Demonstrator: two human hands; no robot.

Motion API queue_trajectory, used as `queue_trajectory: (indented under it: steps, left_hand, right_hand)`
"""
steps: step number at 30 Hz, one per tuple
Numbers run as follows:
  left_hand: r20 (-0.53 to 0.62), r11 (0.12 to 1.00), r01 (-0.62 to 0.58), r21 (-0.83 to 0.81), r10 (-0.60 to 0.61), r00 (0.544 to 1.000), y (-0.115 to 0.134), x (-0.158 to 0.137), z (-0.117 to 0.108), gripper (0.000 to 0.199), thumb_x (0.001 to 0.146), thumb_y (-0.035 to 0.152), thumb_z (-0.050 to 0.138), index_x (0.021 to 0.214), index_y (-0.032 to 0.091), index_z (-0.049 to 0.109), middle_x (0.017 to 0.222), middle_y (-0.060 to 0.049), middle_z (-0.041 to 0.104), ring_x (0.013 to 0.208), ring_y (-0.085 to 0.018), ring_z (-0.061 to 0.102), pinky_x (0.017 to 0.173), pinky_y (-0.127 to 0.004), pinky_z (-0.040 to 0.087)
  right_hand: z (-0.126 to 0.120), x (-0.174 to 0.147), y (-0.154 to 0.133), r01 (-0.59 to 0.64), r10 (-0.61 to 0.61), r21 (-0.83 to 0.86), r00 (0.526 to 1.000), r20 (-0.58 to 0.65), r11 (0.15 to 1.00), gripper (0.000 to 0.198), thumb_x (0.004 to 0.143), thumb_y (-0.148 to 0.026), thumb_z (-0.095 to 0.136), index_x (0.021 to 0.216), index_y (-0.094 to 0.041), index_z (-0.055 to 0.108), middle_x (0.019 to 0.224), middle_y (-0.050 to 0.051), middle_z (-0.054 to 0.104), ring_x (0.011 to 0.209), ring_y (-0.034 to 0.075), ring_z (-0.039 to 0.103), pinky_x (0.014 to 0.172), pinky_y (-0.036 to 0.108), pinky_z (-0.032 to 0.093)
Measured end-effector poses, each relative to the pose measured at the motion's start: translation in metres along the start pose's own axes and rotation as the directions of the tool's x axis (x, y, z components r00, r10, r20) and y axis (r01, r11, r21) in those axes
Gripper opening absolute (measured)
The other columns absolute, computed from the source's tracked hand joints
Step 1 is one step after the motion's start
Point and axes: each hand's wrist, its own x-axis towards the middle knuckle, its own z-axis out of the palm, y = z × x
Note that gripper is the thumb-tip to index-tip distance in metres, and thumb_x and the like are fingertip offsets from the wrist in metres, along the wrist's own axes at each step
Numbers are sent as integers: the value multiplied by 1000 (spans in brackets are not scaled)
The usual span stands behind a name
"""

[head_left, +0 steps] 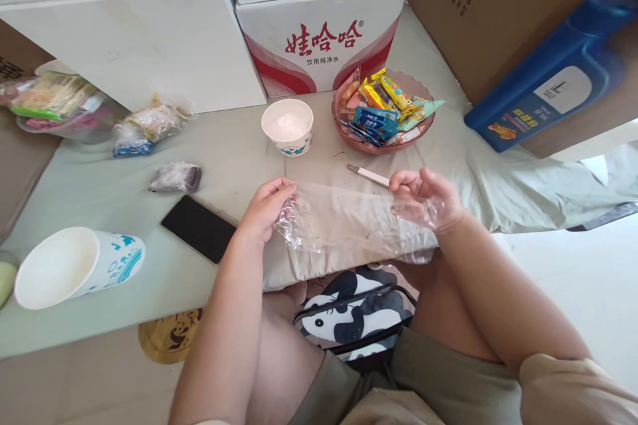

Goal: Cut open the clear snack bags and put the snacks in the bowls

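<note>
A clear plastic bag [343, 216] stretches between my two hands above the front edge of the covered surface. My left hand [272, 206] is closed, pinching the bag's crumpled left end between thumb and fingers. At the other end, my right hand [423, 199] has its fingers loosely bent and apart, with the thumb raised. Clear film lies across its lower fingers; whether they are inside the bag or behind it, I cannot tell. Just beyond the right fingers lies a slim white pen-like tool [371, 175] with a brownish tip, its near end hidden.
A paper cup [288, 127] and a pink bowl of wrapped snacks [341, 133] stand behind. To the left are a phone [198, 227], a tipped paper cup [117, 262] and plastic-wrapped packets [174, 177]. A blue bottle [553, 73] leans at right, near cardboard boxes [326, 40].
</note>
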Motion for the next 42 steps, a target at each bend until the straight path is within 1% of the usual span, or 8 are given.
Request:
queue_trajectory:
  steps: [3,7,12,16,20,25,33,42]
  left_hand:
    - [119,998,-3,56,-3,993,-2,-3,4,25,67,37,74,69,18,58,55,3,58,45,-8,47,41,-18,33]
    - [259,991,-28,131,-7,966,-5,-6,9,27,69,39,76,73,18,61,60,2,62,48,-9,49,43,-18,36]
    - [265,999,11,53,-24,964,-3,-7,10,32,68,41,78,84,20,61,65,2,66,46,-9,51,43,-19,38]
    - [178,983,6,-186,28,984,-4,-2,11,43,72,53,72,98,21,59,85,-3,74,63,-15,68,52,-23,49]
    - [231,968,67,-241,-10,973,-11,-3,15,57,73,67,68,102,18,64,105,-11,75,90,-21,74,73,-30,58]
    - [466,994,79,-76,-35,884,-13,-12,25,54,66,52,84,104,18,66,99,-11,77,87,-22,74,76,-31,56]
    - [233,989,-37,-143,70,970,-11,-10,27,45,67,43,82,90,21,51,79,-1,75,66,-16,71,65,-27,54]
    - [381,999,35,-6,-30,924,-9,-8,22,47,70,43,80,105,18,61,65,-1,70,57,-14,67,58,-25,52]
  right_hand:
    - [12,11,9,-9,10,22,999,-45,1000,43,77,-60,67,94,-21,62,65,-3,60,48,11,52,44,23,39]
    - [28,21,22,-222,220,-8,960,176,975,49,75,-53,74,110,-21,61,98,6,73,75,16,70,56,25,52]
    - [39,17,25,-161,232,-212,898,373,964,31,80,-44,73,95,-18,64,60,-6,60,43,7,49,42,19,36]
    - [41,16,22,-25,40,-138,993,110,990,30,81,-47,72,84,-20,59,57,-7,54,42,6,45,40,19,33]
    - [41,19,22,26,-31,-75,997,-67,997,34,77,-50,73,83,-22,55,57,-7,56,40,7,45,37,20,30]
    - [40,20,23,44,-58,-148,995,-86,988,30,79,-48,71,84,-22,55,55,-7,57,39,7,45,38,20,31]
    - [33,20,27,39,-54,-149,994,-95,988,33,79,-45,70,101,-23,58,64,-5,67,39,7,47,39,21,35]
    - [35,22,33,171,-217,-202,949,-227,964,9,76,-30,66,80,-21,67,96,1,70,46,3,45,43,22,36]
